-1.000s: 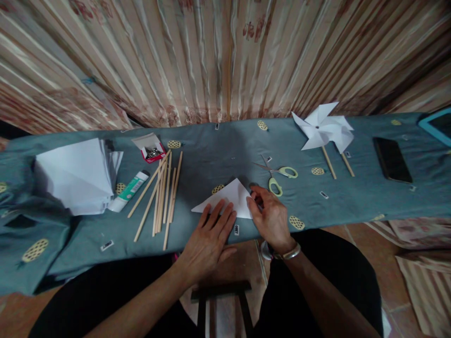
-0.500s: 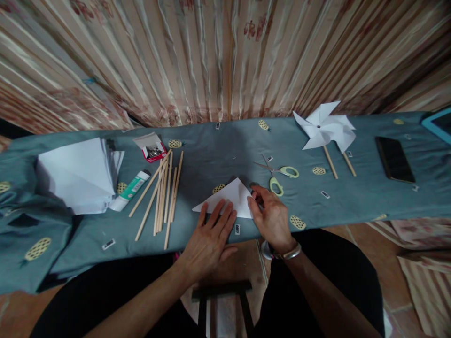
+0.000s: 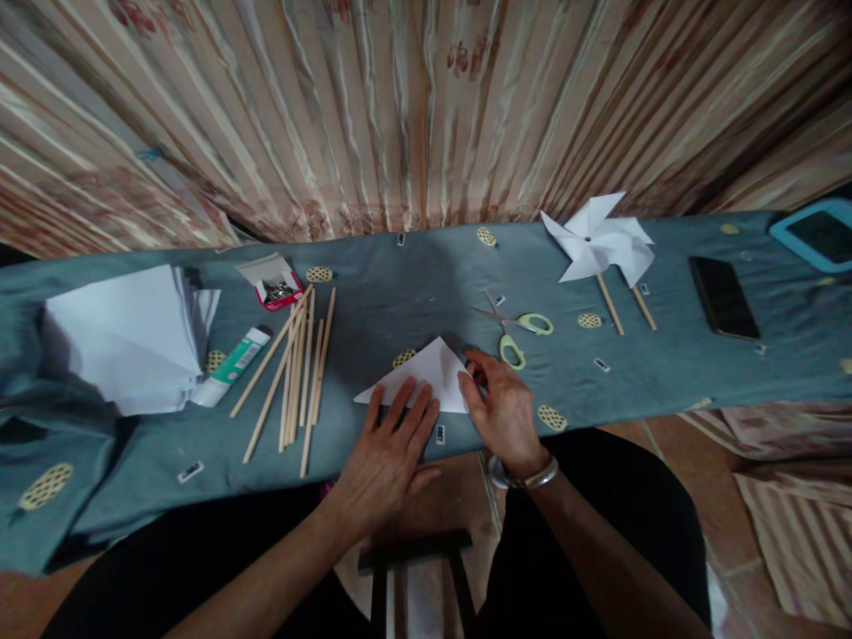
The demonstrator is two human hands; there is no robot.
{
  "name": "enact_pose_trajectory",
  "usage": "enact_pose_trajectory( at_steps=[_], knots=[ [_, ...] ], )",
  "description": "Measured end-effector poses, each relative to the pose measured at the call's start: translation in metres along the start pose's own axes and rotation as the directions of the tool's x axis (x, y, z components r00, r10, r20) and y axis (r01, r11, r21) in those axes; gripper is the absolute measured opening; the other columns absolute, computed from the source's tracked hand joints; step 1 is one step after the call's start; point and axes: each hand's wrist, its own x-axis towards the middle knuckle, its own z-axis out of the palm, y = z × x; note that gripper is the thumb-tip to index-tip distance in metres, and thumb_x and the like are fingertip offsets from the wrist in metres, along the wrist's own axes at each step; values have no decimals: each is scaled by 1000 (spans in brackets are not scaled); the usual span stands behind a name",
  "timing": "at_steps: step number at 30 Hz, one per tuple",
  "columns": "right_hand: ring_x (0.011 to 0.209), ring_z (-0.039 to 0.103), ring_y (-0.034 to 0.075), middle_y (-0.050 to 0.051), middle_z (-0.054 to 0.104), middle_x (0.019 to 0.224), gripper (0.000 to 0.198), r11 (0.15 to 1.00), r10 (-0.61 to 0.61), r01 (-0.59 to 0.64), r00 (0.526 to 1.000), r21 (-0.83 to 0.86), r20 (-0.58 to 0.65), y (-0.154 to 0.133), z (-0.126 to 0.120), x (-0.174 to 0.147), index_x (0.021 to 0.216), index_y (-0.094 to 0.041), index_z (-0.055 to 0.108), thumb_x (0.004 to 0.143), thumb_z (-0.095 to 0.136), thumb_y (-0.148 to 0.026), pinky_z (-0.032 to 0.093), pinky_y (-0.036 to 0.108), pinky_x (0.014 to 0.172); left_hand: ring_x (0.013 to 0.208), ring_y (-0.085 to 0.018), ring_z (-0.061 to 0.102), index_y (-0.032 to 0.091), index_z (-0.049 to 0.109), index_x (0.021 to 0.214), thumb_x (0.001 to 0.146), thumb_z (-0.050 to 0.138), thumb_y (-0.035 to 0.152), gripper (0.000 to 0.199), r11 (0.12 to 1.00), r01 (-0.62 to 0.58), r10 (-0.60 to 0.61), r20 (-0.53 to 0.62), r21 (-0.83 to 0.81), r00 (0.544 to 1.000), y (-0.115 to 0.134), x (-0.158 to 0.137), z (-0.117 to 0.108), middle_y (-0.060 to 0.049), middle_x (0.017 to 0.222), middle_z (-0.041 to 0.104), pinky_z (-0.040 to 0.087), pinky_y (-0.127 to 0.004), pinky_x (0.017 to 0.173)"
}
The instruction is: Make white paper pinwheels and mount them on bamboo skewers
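Observation:
A white sheet of paper (image 3: pixel 437 366), folded into a triangle, lies near the front edge of the cloth-covered table. My left hand (image 3: pixel 392 444) rests flat on its lower left part, fingers spread. At the triangle's right side my right hand (image 3: pixel 502 404) is closed, thumb and fingers pinching the paper's edge; they hide that corner. Just beyond the right hand lie scissors (image 3: pixel 511 344) with light green handles, blades parted and pointing left.
To the left are several wooden sticks (image 3: pixel 293 377), a glue tube (image 3: pixel 232 366), an open box of metal pins (image 3: pixel 276 288) and a paper stack (image 3: pixel 126 337). White paper pinwheels (image 3: pixel 592 240) on sticks, a phone (image 3: pixel 722 297) and a blue-framed tablet (image 3: pixel 785 235) lie to the right.
The camera view has shifted slightly, so the table items sit a little further left and more of the tablet shows. Both hands keep nearly the same place on the folded paper.

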Motion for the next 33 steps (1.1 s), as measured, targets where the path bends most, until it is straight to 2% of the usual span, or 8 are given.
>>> enact_pose_trajectory(
  at_steps=[6, 11, 14, 18, 23, 26, 33],
  knots=[
    [94, 65, 25, 11, 71, 101, 34, 999, -36, 36, 999, -2, -2, 1, -1, -2, 125, -15, 57, 98, 44, -33, 53, 41, 87, 143, -39, 33, 11, 37, 147, 92, 55, 52, 71, 1000, 3, -3, 1, -2, 1000, 1, -1, 0, -17, 153, 43, 21, -64, 117],
    [103, 64, 28, 15, 70, 113, 36, 985, -153, 151, 988, -80, -27, -1, -2, -6, 129, -14, 54, 99, 45, -33, 51, 45, 93, 143, -40, 33, 10, 36, 147, 91, 58, 51, 73, 1000, 2, -2, 12, -12, 1000, 1, 0, -1, -17, 153, 43, 22, -65, 115],
    [111, 61, 31, 19, 66, 123, 50, 972, -205, 202, 979, -121, -12, -2, -1, -12, 136, -9, 48, 96, 52, -40, 48, 48, 98, 144, -40, 32, 11, 35, 148, 90, 57, 52, 75, 999, 17, -16, 37, -28, 999, 1, 0, -2, -16, 154, 41, 21, -65, 116],
    [120, 56, 35, 23, 60, 132, 63, 969, -201, 201, 979, -141, 11, -2, 0, -19, 141, -6, 42, 94, 54, -46, 46, 51, 100, 144, -40, 31, 11, 33, 149, 90, 58, 50, 76, 999, 21, -20, 61, -27, 998, 2, 1, -3, -16, 155, 40, 19, -66, 117],
    [124, 54, 34, 21, 59, 135, 57, 974, -184, 187, 982, -126, 28, 2, -4, -25, 142, -8, 42, 97, 51, -43, 45, 52, 102, 144, -40, 31, 12, 36, 148, 90, 60, 46, 71, 1000, 21, -21, 42, 1, 999, 0, -1, -1, -16, 155, 40, 24, -64, 116],
    [125, 53, 33, 21, 59, 135, 53, 976, -183, 184, 983, -118, 20, 7, -8, -30, 140, -8, 45, 98, 50, -39, 44, 51, 103, 143, -42, 32, 8, 36, 147, 89, 62, 42, 72, 1000, 15, -15, 4, 18, 1000, -7, -11, 1, -19, 154, 41, 30, -61, 115],
    [128, 52, 33, 21, 59, 136, 47, 980, -167, 164, 986, -109, -24, 23, -14, -40, 140, -10, 46, 99, 47, -34, 41, 53, 106, 145, -37, 32, 4, 20, 153, 91, 59, 30, 77, 997, 75, -75, -46, -1, 996, -24, -42, -8, -26, 153, 39, 38, -54, 114]
  ],
)
